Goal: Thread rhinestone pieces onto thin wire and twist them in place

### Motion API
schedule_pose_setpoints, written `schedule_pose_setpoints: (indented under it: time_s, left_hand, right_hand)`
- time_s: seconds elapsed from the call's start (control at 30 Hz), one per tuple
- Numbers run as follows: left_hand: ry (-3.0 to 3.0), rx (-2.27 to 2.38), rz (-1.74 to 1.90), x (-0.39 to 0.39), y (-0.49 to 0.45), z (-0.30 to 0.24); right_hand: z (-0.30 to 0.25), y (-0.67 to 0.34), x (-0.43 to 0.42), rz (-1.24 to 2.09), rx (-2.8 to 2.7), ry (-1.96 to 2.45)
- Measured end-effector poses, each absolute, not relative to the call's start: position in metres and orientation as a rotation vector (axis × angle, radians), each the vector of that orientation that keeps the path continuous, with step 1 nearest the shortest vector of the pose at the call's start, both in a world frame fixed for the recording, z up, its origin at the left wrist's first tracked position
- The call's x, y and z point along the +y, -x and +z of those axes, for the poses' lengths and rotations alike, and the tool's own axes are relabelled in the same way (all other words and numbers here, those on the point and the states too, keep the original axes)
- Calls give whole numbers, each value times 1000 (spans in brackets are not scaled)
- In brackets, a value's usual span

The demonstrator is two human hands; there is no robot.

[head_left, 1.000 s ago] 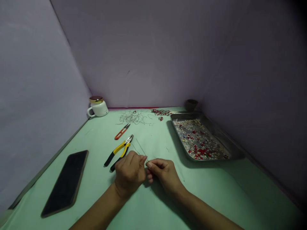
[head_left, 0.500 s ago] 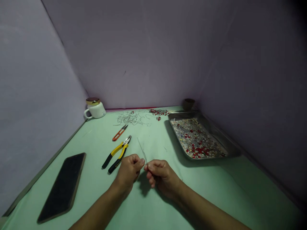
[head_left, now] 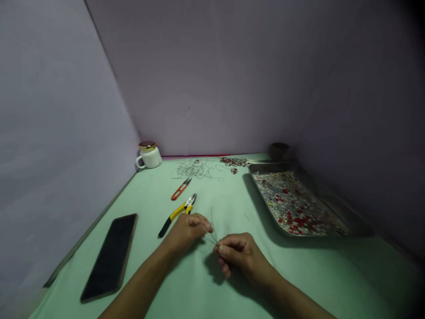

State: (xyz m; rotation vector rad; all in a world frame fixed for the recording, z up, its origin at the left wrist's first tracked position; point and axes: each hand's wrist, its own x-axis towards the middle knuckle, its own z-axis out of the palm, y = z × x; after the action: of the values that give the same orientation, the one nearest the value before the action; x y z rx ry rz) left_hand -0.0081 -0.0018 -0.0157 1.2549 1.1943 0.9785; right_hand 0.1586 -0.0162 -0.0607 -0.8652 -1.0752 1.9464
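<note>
Thin dark wire (head_left: 213, 229) rises and fans out between my hands above the green cloth. My right hand (head_left: 244, 257) pinches the wire between thumb and forefinger at its lower end. Just to the left, my left hand (head_left: 192, 229) is closed, thumb against forefinger, on another strand of the wire. Whether a bead sits at the pinched end is hidden by my fingertips. Yellow-and-black pliers (head_left: 179, 213) lie right behind my left hand, which covers part of one handle. Farther back rest orange thread snips (head_left: 181, 189).
A metal tray (head_left: 279, 230) of red, white and clear beads stands on the right. At the back lie tangled wire (head_left: 195, 169) and red beaded pieces (head_left: 234, 162). A lidded white mug (head_left: 150, 157), a phone (head_left: 111, 257) and a dark cup (head_left: 279, 150) stand around the edges.
My hands have drawn apart a little, and the wire strands between them are more spread. The whole view has shifted, so the things on the table appear farther right.
</note>
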Motion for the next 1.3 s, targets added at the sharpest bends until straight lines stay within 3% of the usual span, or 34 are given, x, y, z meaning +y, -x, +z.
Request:
schedule_pose_setpoints:
  time_s: [0.27, 0.4, 0.5, 0.7, 0.83, 0.97, 1.07, 1.3]
  left_hand:
    - [-1321, 1265, 1084, -16, -15, -23]
    - [-1903, 1611, 1493, -25, -24, -28]
    - [-2412, 1599, 1640, -28, -23, -30]
    - [-2807, 1325, 1400, -27, -18, -29]
    - [-2778, 1368, 1318, -24, -21, -28]
    - [-2705, 1686, 1618, -23, -19, -28]
    - [-2602, 1659, 1711, -28, -17, -30]
    - [-2085, 1485, 1197, -29, -20, -27]
  right_hand:
    - [-62, -157, -15, 1852, -991, 920]
    - [-60, -154, -13, 1842, -885, 963]
    - [-58, -153, -13, 1853, -981, 999]
    - [-63, -161, -14, 1537, -1537, 1051]
    - [-63, -161, -12, 1598, -1489, 940]
    - [-57, -157, -10, 1782, -1097, 930]
    - [-54, -157, -8, 1785, -1034, 965]
    - [-60, -161, -6, 1803, -1044, 905]
